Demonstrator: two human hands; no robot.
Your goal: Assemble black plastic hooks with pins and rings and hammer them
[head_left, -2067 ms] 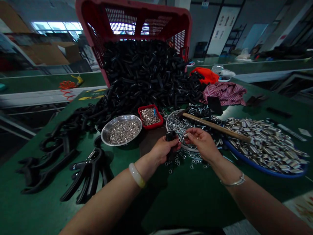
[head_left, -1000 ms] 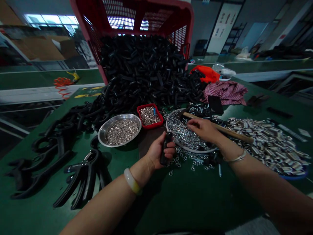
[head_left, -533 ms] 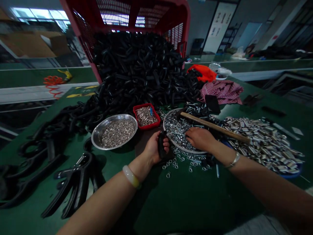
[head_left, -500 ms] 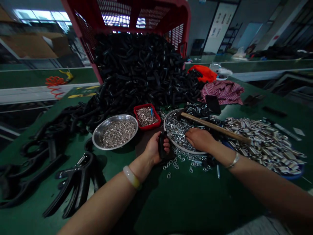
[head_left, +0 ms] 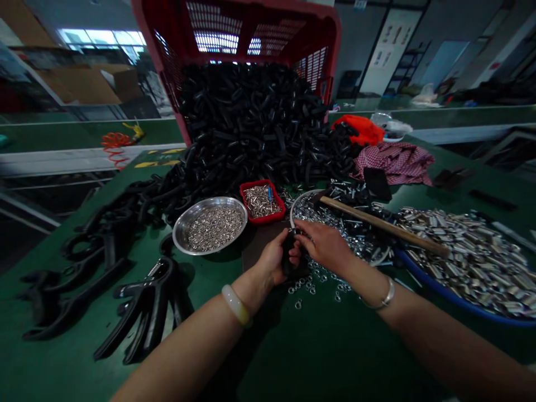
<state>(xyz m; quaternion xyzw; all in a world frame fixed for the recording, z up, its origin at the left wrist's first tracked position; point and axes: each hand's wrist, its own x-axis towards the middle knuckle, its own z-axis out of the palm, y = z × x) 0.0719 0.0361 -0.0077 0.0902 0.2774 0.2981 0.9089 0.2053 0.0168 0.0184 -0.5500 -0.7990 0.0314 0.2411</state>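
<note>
My left hand (head_left: pixel 277 258) is wrapped round a black plastic part (head_left: pixel 288 254), held upright above a dark plate (head_left: pixel 257 245) on the table. At the top of that part, the fingertips of my right hand (head_left: pixel 324 243) are pinched together; whatever they hold is too small to make out. Just behind my right hand lies a round tray of small metal hardware (head_left: pixel 355 240). Loose metal rings (head_left: pixel 312 285) are scattered beside both hands. A steel bowl of small metal pins (head_left: pixel 215 228) and a red tray of metal rivets (head_left: pixel 263 202) stand beyond my left hand.
A red crate (head_left: pixel 335 56) spills a heap of black plastic parts (head_left: pixel 255 123) at the back. Assembled black spring clamps (head_left: pixel 154 307) lie at left. A wooden-handled hammer (head_left: pixel 377 223) rests across the tray. At right is a blue basin (head_left: pixel 439 296) of metal pieces.
My right hand has moved left from the hardware tray to the top of the black part. My left hand still grips that part. The whole view has shifted slightly.
</note>
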